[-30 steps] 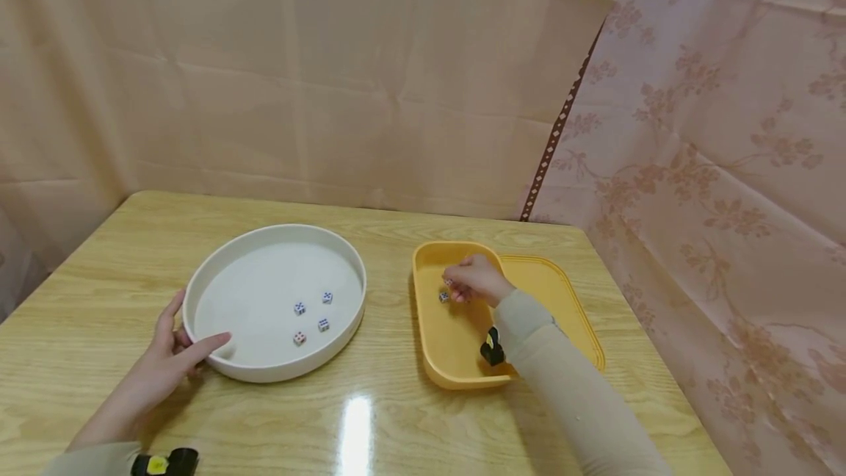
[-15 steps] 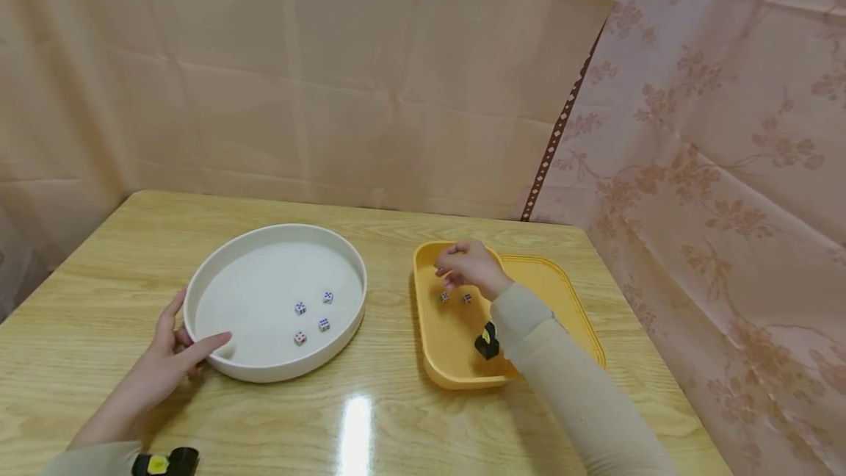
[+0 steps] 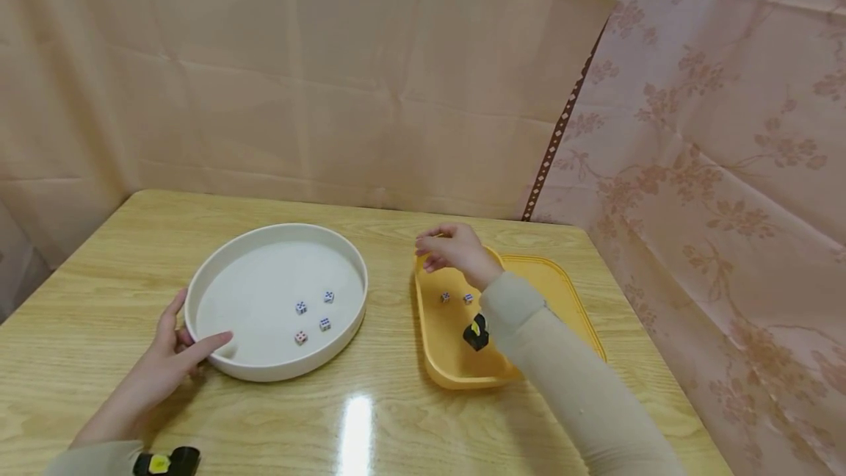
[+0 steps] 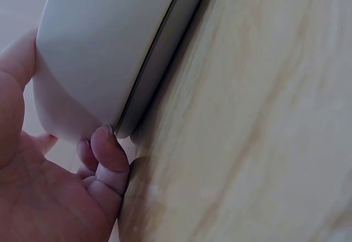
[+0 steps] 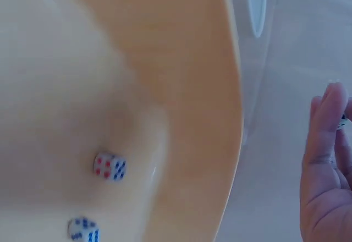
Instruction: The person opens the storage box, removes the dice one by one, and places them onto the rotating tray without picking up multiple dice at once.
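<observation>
My left hand (image 3: 161,358) grips the near-left rim of a round white tray (image 3: 277,372), thumb over the edge inside. In the left wrist view, its fingers (image 4: 107,151) curl against the tray's outer wall, close to the tabletop. Several small white dice (image 3: 301,308) with blue or red pips lie in the tray's right half. My right hand (image 3: 456,250) is raised over the far end of a yellow rectangular box (image 3: 456,351). A die (image 5: 341,122) is pinched between its fingers, partly hidden by them. Two other dice (image 5: 110,166) lie on the box floor.
A yellow lid (image 3: 551,292) lies flat on the wooden table (image 3: 370,424), against the box's right side. Beige curtain (image 3: 330,94) hangs behind the table, and a pink flowered curtain (image 3: 727,204) on the right.
My right hand has lifted from the box floor and moved left and away to the far rim, carrying a die. Two dice on the box floor are now uncovered. The left hand and tray stay put.
</observation>
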Motion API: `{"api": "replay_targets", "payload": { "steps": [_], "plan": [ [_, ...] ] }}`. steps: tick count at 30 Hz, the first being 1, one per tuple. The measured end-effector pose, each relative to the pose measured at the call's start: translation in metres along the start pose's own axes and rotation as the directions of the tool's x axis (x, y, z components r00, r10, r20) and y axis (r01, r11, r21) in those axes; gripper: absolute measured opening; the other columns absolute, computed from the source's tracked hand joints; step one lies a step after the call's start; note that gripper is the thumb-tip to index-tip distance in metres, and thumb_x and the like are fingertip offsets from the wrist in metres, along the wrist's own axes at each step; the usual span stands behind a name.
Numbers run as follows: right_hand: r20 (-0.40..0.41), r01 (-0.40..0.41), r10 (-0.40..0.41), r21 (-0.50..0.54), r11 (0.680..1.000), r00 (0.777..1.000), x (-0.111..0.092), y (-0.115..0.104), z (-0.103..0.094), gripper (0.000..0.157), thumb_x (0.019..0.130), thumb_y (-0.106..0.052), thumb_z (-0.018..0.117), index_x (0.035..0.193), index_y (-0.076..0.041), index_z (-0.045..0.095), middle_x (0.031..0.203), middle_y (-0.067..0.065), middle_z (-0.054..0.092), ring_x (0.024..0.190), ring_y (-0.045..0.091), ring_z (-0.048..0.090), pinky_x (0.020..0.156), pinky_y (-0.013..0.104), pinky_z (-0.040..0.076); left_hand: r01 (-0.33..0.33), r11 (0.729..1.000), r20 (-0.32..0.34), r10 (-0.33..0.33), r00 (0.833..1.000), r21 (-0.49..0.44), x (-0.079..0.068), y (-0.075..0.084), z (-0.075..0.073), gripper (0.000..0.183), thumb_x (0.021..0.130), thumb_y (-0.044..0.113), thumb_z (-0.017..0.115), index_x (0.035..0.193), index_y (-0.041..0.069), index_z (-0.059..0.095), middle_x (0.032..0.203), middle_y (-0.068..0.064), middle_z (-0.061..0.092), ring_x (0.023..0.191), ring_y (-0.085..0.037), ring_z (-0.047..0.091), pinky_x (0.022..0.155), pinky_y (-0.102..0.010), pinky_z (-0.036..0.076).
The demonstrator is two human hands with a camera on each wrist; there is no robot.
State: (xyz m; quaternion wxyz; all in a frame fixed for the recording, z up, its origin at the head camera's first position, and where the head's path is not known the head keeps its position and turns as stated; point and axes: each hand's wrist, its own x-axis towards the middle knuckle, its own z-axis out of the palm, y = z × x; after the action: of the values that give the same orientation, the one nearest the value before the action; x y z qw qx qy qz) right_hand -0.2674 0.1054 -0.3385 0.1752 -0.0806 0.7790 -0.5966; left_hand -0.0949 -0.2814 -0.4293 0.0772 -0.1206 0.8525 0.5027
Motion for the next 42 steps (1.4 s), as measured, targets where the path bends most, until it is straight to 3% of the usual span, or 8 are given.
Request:
{"api": "replay_targets", "payload": {
  "steps": [4, 12, 21, 28, 35, 42],
  "plan": [
    [-0.010, 0.018, -0.018, 0.054, 0.998, 1.000, 0.002, -0.003, 0.012, 0.032, 0.094, -0.008, 0.064, 0.121, 0.009, 0.061, 0.096, 0.016, 0.071, 0.061, 0.013, 0.064, 0.063, 0.026, 0.057, -0.012, 1.000, -0.003, 0.012, 1.000, 0.000, 0.000, 0.000, 0.001, 0.106, 0.099, 0.039, 0.058, 0.153, 0.015, -0.030, 0.091, -0.003, 0.047, 0.069, -0.010, 0.049, 0.061, -0.025, 0.044],
    [0.004, 0.035, -0.036, 0.078, 0.996, 0.999, 0.005, -0.006, 0.030, 0.032, 0.095, -0.009, 0.065, 0.121, 0.010, 0.061, 0.104, 0.023, 0.071, 0.059, 0.011, 0.063, 0.062, 0.024, 0.056, 0.010, 1.000, 0.004, -0.010, 1.000, -0.010, -0.002, -0.001, 0.003, 0.108, 0.098, 0.042, 0.059, 0.152, 0.017, -0.031, 0.094, -0.006, 0.045, 0.071, -0.011, 0.049, 0.062, -0.025, 0.044],
    [0.066, 0.039, -0.047, 0.114, 0.993, 0.997, 0.007, -0.011, 0.054, 0.029, 0.094, -0.007, 0.065, 0.119, 0.008, 0.064, 0.109, 0.028, 0.069, 0.060, 0.012, 0.064, 0.062, 0.025, 0.057, 0.024, 1.000, 0.011, -0.024, 1.000, -0.014, -0.002, -0.003, 0.005, 0.109, 0.098, 0.044, 0.059, 0.152, 0.019, -0.032, 0.095, -0.007, 0.044, 0.073, -0.012, 0.049, 0.064, -0.025, 0.044],
    [0.112, 0.033, -0.048, 0.128, 0.991, 0.993, 0.012, -0.016, 0.075, 0.030, 0.093, -0.008, 0.067, 0.117, 0.009, 0.065, 0.087, 0.016, 0.069, 0.059, 0.012, 0.064, 0.060, 0.025, 0.057, 0.026, 1.000, 0.004, -0.026, 1.000, -0.005, -0.003, -0.003, 0.004, 0.108, 0.098, 0.044, 0.058, 0.152, 0.018, -0.032, 0.097, -0.007, 0.045, 0.075, -0.011, 0.051, 0.065, -0.024, 0.044],
    [0.139, -0.005, -0.013, 0.128, 0.992, 0.990, 0.023, -0.008, 0.088, 0.029, 0.093, -0.007, 0.068, 0.118, 0.009, 0.064, 0.112, 0.037, 0.064, 0.058, 0.011, 0.064, 0.058, 0.023, 0.056, 0.038, 0.999, 0.002, -0.038, 0.999, -0.021, -0.002, -0.002, 0.003, 0.109, 0.098, 0.045, 0.058, 0.151, 0.019, -0.033, 0.097, -0.007, 0.045, 0.075, -0.011, 0.051, 0.065, -0.024, 0.044],
    [0.131, -0.018, -0.003, 0.156, 0.988, 0.991, 0.036, 0.002, 0.095, 0.028, 0.093, -0.004, 0.066, 0.118, 0.010, 0.064, 0.090, 0.019, 0.071, 0.056, 0.011, 0.065, 0.057, 0.023, 0.056, 0.038, 0.999, 0.001, -0.038, 0.999, -0.027, -0.002, -0.001, 0.004, 0.110, 0.098, 0.044, 0.059, 0.151, 0.019, -0.033, 0.097, -0.007, 0.046, 0.074, -0.011, 0.051, 0.064, -0.024, 0.045]
  ]
}}
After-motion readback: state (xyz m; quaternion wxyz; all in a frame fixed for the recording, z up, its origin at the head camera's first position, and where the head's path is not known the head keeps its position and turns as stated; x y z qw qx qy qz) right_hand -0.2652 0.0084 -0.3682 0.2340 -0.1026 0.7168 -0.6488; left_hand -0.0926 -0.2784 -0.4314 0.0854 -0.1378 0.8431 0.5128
